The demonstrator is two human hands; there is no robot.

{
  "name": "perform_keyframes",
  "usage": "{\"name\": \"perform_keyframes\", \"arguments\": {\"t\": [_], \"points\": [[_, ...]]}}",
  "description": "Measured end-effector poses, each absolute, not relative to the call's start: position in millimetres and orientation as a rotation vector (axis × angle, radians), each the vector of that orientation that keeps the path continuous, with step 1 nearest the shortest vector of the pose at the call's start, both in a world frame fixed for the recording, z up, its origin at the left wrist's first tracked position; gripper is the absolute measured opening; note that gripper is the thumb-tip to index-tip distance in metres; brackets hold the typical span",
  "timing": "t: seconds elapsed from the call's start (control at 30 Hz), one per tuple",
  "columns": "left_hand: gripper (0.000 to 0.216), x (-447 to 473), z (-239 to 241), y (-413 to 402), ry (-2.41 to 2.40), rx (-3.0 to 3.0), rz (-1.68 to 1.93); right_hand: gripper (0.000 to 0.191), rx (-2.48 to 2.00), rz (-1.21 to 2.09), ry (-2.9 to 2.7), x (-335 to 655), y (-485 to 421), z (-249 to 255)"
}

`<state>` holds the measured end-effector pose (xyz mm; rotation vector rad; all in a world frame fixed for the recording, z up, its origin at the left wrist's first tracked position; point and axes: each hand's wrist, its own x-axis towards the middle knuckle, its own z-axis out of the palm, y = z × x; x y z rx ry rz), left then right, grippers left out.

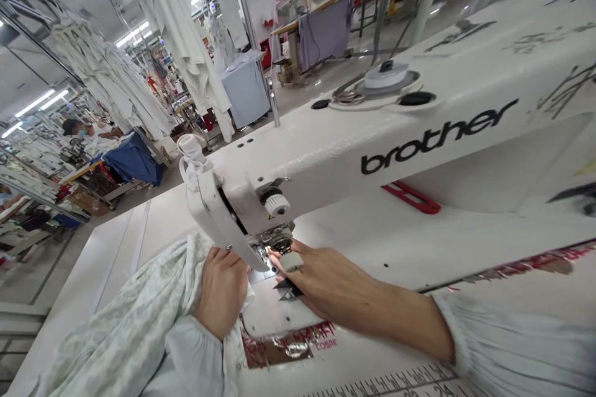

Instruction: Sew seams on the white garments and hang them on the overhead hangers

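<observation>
A white sewing machine (326, 161) stands before me, its needle and presser foot (266, 260) lit under the head. Just left of the needle, my left hand (222, 290) is closed on a pale fabric with a faint green leaf pattern (135, 307); the cloth drapes down to the left. My right hand (338, 279) is at the right of the needle, its fingertips close to the presser foot and partly hidden by the machine head. Dark pointed blades of thread snips (288, 289) stick out from under that hand, tucked in the palm.
A red strip-like tool (412, 197) lies on the machine bed under the arm. A bobbin winder (386, 77) sits on top. A printed ruler (382, 384) runs along the front of the table. Beyond are hanging white garments (107, 74) and a seated co-worker (95, 133).
</observation>
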<state>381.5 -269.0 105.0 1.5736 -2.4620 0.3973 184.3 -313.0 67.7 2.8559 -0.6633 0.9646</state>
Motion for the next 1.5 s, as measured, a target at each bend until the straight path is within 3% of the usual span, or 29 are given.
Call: {"name": "perform_keyframes", "arguments": {"t": [0.17, 0.4, 0.6, 0.73, 0.97, 1.1, 1.23, 1.3, 1.33, 1.4, 1.5], "points": [[0.013, 381.6, 104.0, -268.9, -2.468, 1.606, 0.340, 0.028, 2.836, 0.972, -0.656, 183.2, -311.3, 68.9], [0.013, 377.6, 105.8, -265.7, -2.419, 1.704, 0.294, 0.055, 2.802, 0.981, -0.684, 183.8, -311.1, 64.3], [0.018, 394.4, 130.1, -262.2, -2.160, 2.157, 0.538, 0.033, 2.871, 1.084, -0.502, 171.7, -306.7, 69.6], [0.029, 417.2, 143.9, -244.1, -2.035, 2.610, 0.490, 0.023, 2.897, 1.078, -0.383, 163.1, -301.4, 73.2], [0.032, 439.9, 147.6, -208.9, -1.922, 2.639, 0.306, 0.056, 3.287, 0.925, -0.273, 225.1, -234.0, 92.3], [0.033, 465.5, 173.5, -201.1, -1.867, 2.591, 0.292, 0.044, 3.435, 0.716, -0.170, 248.2, -206.7, 96.9], [0.031, 485.0, 201.7, -176.8, -1.502, 2.511, 0.862, 0.051, 3.745, 0.682, -0.519, 235.9, -207.8, 93.7], [0.028, 471.9, 193.4, -156.8, -1.588, 2.253, 1.041, 0.052, 3.825, 0.808, -0.743, 230.7, -208.6, 91.4], [0.026, 459.9, 183.0, -146.5, -1.794, 2.045, 0.947, 0.049, 3.820, 0.935, -0.865, 229.7, -208.3, 90.0], [0.028, 431.7, 156.6, -129.3, -2.182, 1.719, 0.412, 0.036, 3.792, 1.233, -1.089, 229.5, -206.8, 87.5], [0.027, 398.5, 126.4, -119.9, -2.232, 1.605, -0.075, 0.013, 3.817, 1.553, -1.383, 228.1, -204.3, 86.8]]}}
